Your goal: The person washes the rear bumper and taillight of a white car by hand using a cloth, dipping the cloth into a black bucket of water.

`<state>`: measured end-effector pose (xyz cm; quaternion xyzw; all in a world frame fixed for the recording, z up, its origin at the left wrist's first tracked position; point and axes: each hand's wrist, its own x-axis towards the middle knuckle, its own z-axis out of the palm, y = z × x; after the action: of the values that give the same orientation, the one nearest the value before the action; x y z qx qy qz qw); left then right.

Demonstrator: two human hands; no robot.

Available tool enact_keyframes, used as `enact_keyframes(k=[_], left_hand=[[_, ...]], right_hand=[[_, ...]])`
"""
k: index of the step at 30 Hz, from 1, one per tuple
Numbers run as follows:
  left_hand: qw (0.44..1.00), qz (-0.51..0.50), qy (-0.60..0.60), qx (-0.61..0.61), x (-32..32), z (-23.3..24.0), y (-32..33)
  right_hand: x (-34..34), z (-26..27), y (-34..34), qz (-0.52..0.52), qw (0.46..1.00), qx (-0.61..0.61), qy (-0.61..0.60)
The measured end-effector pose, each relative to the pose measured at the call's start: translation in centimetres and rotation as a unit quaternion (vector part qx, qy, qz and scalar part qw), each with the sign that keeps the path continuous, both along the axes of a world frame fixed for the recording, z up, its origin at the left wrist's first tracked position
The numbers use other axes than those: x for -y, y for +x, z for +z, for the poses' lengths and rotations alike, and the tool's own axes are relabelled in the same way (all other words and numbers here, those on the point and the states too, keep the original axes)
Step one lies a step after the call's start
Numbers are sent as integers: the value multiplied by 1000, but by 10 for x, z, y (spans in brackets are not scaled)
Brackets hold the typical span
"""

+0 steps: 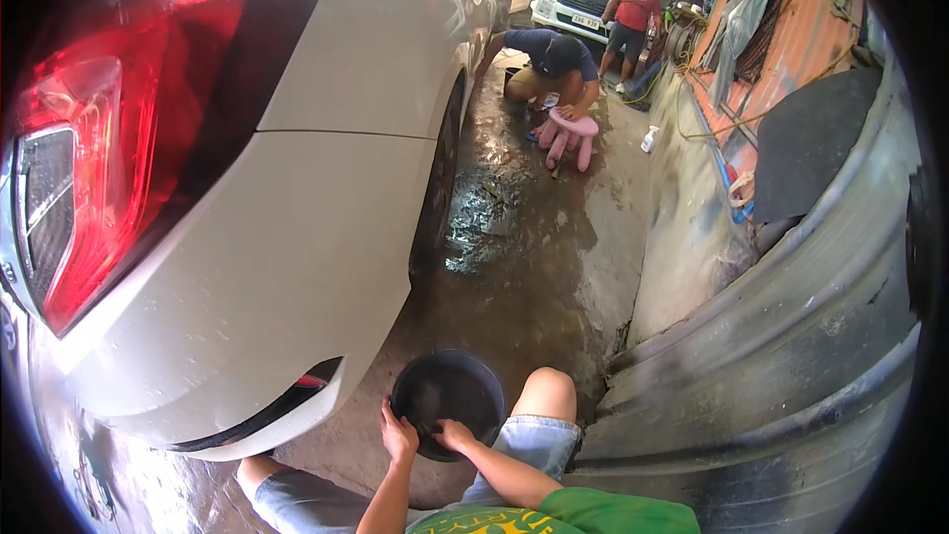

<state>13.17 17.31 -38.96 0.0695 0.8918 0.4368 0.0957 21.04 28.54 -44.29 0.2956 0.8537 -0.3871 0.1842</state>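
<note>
A round black basin (485, 378) stands on the concrete floor between my knees, close to the rear corner of a white car (334, 200). My left hand (399, 430) rests at the basin's left rim, its fingers upright along the side; whether it grips the rim is unclear. My right hand (453, 434) reaches over the near edge into the basin, fingers bent. Dark, murky contents fill the basin, and I cannot tell whether that hand holds anything in them. The car's red tail light (141, 119) is at the upper left.
Ahead, a person (552, 63) crouches by the car with a hand on a pink plastic stool (574, 124). Another person (636, 11) stands farther back. A white spray bottle (649, 139) is near the wall. Corrugated metal sheeting (741, 371) borders the right; the floor (511, 297) is wet.
</note>
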Motion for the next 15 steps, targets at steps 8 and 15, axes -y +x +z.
enact_keyframes(k=[8,15], left_hand=[[1000,-3,-25,-9,3,-7,-3],[999,-14,-16,-25,6,-7,-2]], right_hand=[[-9,-12,-10,43,999,29,-10],[-4,-8,-9,30,999,39,-5]])
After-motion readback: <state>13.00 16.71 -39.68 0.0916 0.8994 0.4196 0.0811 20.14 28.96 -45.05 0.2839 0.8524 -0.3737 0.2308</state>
